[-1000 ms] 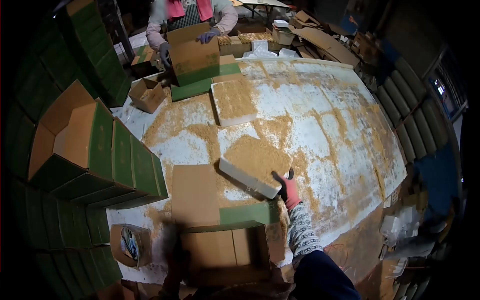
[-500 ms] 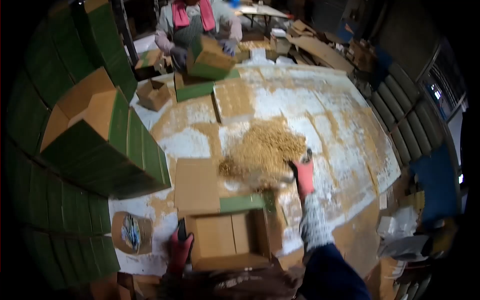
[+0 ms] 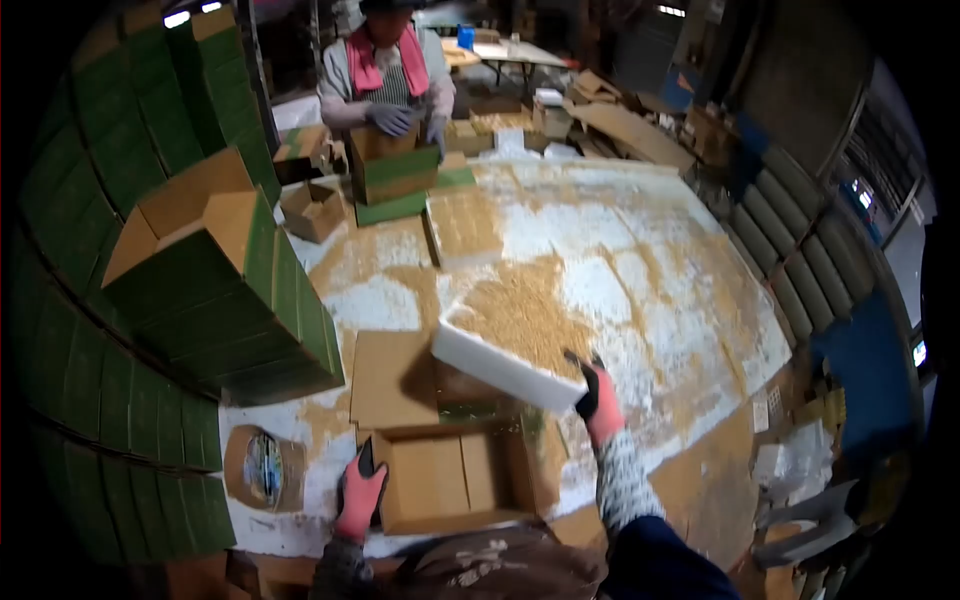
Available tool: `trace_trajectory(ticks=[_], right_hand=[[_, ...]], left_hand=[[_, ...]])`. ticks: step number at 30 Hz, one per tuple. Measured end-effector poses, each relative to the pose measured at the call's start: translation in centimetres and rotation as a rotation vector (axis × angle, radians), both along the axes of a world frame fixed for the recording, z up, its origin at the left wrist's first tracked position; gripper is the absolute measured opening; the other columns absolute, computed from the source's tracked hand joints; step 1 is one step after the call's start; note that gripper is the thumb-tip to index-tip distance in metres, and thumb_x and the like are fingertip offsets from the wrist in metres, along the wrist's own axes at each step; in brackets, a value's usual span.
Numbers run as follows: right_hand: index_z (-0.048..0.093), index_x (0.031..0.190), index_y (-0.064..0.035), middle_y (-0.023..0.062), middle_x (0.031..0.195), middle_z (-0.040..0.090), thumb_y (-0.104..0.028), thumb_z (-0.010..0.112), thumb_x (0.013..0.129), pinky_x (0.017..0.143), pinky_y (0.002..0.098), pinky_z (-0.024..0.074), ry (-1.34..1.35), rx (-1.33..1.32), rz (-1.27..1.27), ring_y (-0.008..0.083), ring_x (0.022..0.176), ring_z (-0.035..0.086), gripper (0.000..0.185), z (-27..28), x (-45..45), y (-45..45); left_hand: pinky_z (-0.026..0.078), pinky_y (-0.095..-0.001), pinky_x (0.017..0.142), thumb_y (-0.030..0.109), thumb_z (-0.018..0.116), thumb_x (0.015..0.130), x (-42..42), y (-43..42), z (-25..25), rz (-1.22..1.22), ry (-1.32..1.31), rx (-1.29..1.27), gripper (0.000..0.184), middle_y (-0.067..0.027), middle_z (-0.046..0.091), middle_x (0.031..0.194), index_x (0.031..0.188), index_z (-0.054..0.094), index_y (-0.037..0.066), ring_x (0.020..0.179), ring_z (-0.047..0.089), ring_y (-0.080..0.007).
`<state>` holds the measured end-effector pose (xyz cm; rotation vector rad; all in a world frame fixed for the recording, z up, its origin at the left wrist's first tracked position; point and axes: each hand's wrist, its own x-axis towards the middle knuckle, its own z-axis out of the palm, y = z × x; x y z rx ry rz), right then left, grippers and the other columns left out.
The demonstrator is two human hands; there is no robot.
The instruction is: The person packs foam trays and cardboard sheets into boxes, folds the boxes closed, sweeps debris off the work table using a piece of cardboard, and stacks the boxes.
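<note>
My right hand, in a pink and black glove, grips the right end of a white tray. The tray is tilted and heaped with loose tan material, its kind too fine to make out. Below it stands an open cardboard box with nothing inside; its brown flap lies folded out. My left hand, gloved the same way, is closed on the box's left edge.
Green cartons are stacked on the left, near a tall open carton. A small tub stands at the table's left. Across the table, a person in gloves handles a green and brown box.
The white tray has come up from the heap, loaded with tan material, toward the box. My right hand has moved slightly down with it. The other person's box has been lowered and turned upright.
</note>
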<state>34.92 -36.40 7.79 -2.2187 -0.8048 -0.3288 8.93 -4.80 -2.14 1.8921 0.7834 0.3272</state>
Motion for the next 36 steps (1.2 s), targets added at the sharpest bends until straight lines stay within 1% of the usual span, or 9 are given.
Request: trace_trajectory(ticks=[3,7,11,13,15,17,23,29,36], right_hand=[[0.050,0.121,-0.0027,0.0142,0.104,0.060,-0.002,0.067,0.069,0.082,0.0296,0.0449,0.354,0.061,0.091,0.0214,0.092,0.058,0.055,0.8,1.5,2.5],[0.043,0.125,0.0003,0.0124,0.105,0.056,-0.001,0.072,0.069,0.083,0.0297,0.0450,1.034,0.881,-0.132,0.0205,0.098,0.055,0.063,6.6,-4.6,3.0],[0.062,0.109,-0.0070,0.0166,0.116,0.056,0.003,0.070,0.062,0.097,0.0339,0.0372,0.392,0.049,0.282,0.0327,0.118,0.046,0.049,6.3,-10.0,-0.1],[0.060,0.114,-0.0082,0.0159,0.124,0.052,-0.002,0.068,0.069,0.097,0.0345,0.0369,0.335,0.127,0.497,0.0296,0.119,0.046,0.046,3.9,-10.6,-0.5],[0.051,0.123,-0.0040,0.0120,0.122,0.054,-0.007,0.069,0.071,0.093,0.0312,0.0387,0.918,0.322,0.313,0.0216,0.113,0.048,0.054,5.4,-11.0,1.2],[0.040,0.131,0.0023,0.0082,0.121,0.053,-0.012,0.068,0.073,0.086,0.0267,0.0424,1.273,0.428,0.109,0.0125,0.105,0.052,0.066,6.1,-10.5,2.3],[0.038,0.132,0.0018,0.0092,0.118,0.055,-0.001,0.068,0.070,0.089,0.0281,0.0426,1.148,0.570,0.140,0.0142,0.106,0.052,0.070,3.5,-11.3,0.5],[0.032,0.131,0.0055,0.0243,0.097,0.061,-0.016,0.070,0.072,0.079,0.0370,0.0479,0.635,-0.541,0.125,0.0353,0.093,0.060,0.073,-4.3,-10.1,0.2],[0.054,0.106,-0.0001,0.0137,0.080,0.065,-0.034,0.067,0.073,0.064,0.0384,0.0502,0.073,-1.215,0.174,0.0267,0.075,0.064,0.049,-9.4,-9.5,3.8]], left_hand=[[0.043,-0.0368,0.088,0.021,0.066,0.076,-0.6,0.5,-0.1,-0.062,0.033,-0.055,0.046,-0.0217,0.059,0.107,0.114,0.054,-0.001,0.103,0.055,-0.0340],[0.045,-0.0372,0.085,0.020,0.064,0.078,1.1,-0.5,4.8,-0.065,-0.037,-0.076,0.042,-0.0222,0.059,0.106,0.113,0.054,-0.001,0.101,0.055,-0.0344],[0.042,-0.0376,0.089,0.018,0.057,0.082,1.1,-0.3,4.6,-0.173,0.032,0.032,0.038,-0.0197,0.058,0.108,0.116,0.052,0.001,0.101,0.055,-0.0335],[0.041,-0.0355,0.090,0.016,0.053,0.085,0.7,0.0,0.9,-0.279,-0.256,-0.148,0.035,-0.0162,0.057,0.112,0.119,0.051,0.005,0.101,0.055,-0.0313],[0.040,-0.0339,0.090,0.016,0.050,0.088,1.5,-1.7,6.7,-0.015,-0.317,-0.698,0.032,-0.0137,0.056,0.113,0.120,0.050,0.009,0.100,0.055,-0.0290],[0.041,-0.0339,0.088,0.025,0.049,0.091,1.1,0.7,0.7,-0.064,-0.193,-0.883,0.032,-0.0134,0.056,0.110,0.119,0.049,0.010,0.096,0.056,-0.0262],[0.039,-0.0359,0.093,0.029,0.056,0.087,0.8,-1.4,1.2,-0.039,0.065,-0.131,0.046,-0.0213,0.053,0.117,0.120,0.049,-0.002,0.110,0.050,-0.0329],[0.043,-0.0367,0.087,0.027,0.063,0.082,-0.5,-4.4,1.8,-0.046,-0.029,-0.020,0.049,-0.0223,0.057,0.110,0.119,0.050,-0.003,0.104,0.054,-0.0337],[0.045,-0.0406,0.084,0.027,0.066,0.072,-0.5,-4.5,4.6,-0.187,0.064,0.084,0.066,-0.0218,0.059,0.104,0.127,0.043,0.002,0.099,0.056,-0.0362]])
